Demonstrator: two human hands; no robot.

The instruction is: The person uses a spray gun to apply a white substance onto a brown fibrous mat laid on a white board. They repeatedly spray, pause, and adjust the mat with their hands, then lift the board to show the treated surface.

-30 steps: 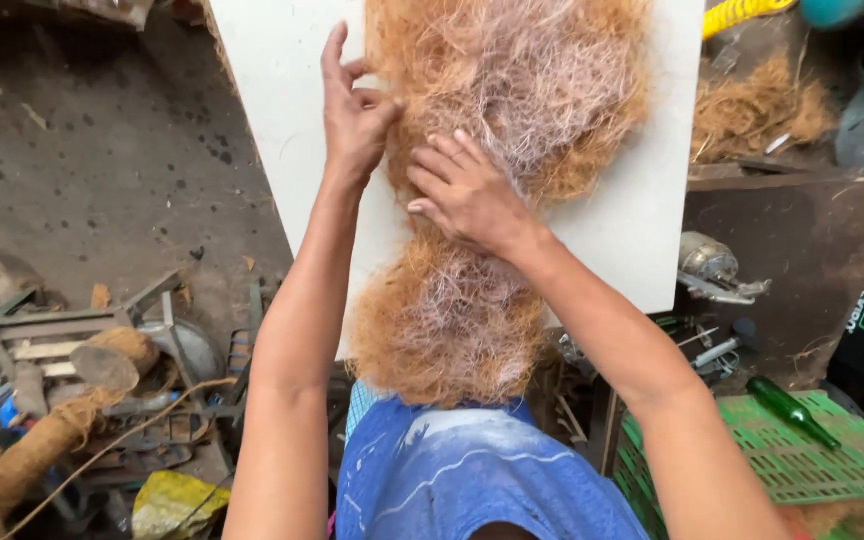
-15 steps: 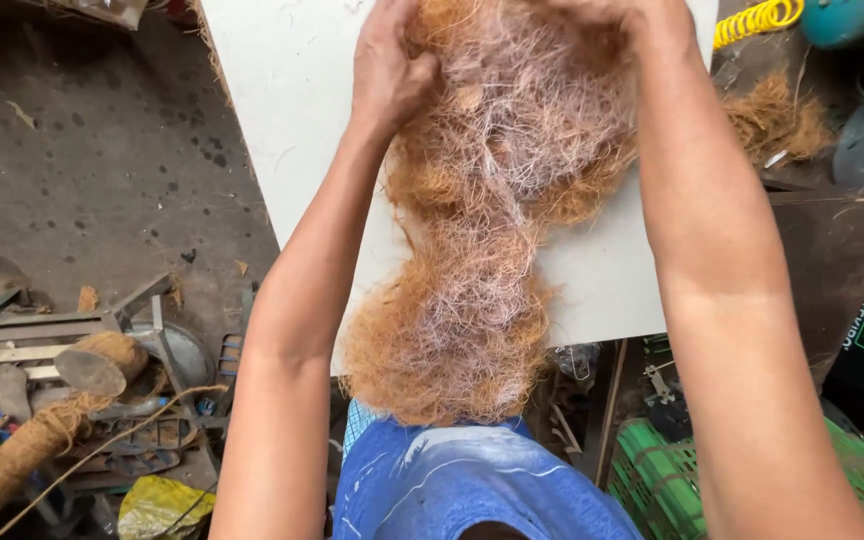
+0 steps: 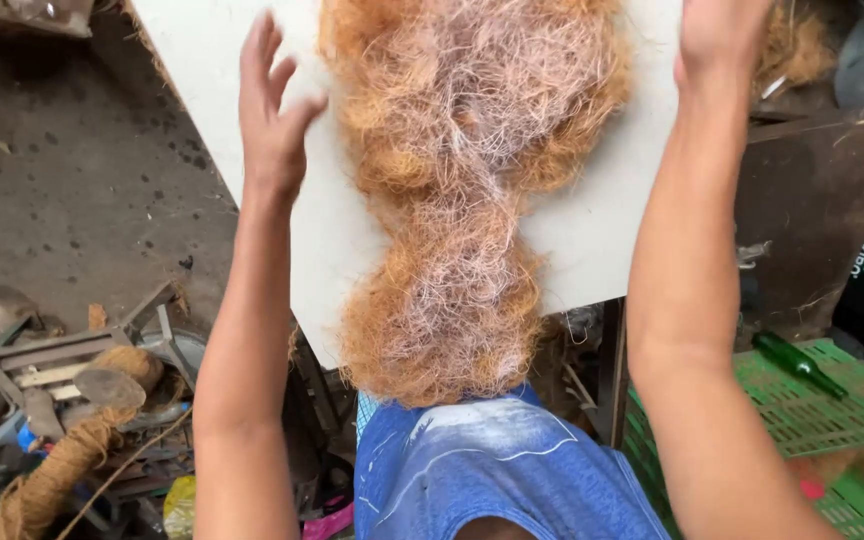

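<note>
A long mass of coconut fibre (image 3: pixel 467 190) lies down the middle of a white board (image 3: pixel 592 250), its lower end hanging past the near edge over the person's blue shirt (image 3: pixel 497 470). The left hand (image 3: pixel 274 110) hovers open beside the fibre, fingers spread, holding nothing. The right hand (image 3: pixel 717 35) is cut off at the frame top, so I cannot tell its grip. The overhanging tuft could slide off if tugged. Room is tight: a green crate (image 3: pixel 832 410) with a green bottle (image 3: pixel 797 363) sits right, scrap clutter and rope (image 3: pixel 62 460) left.
</note>
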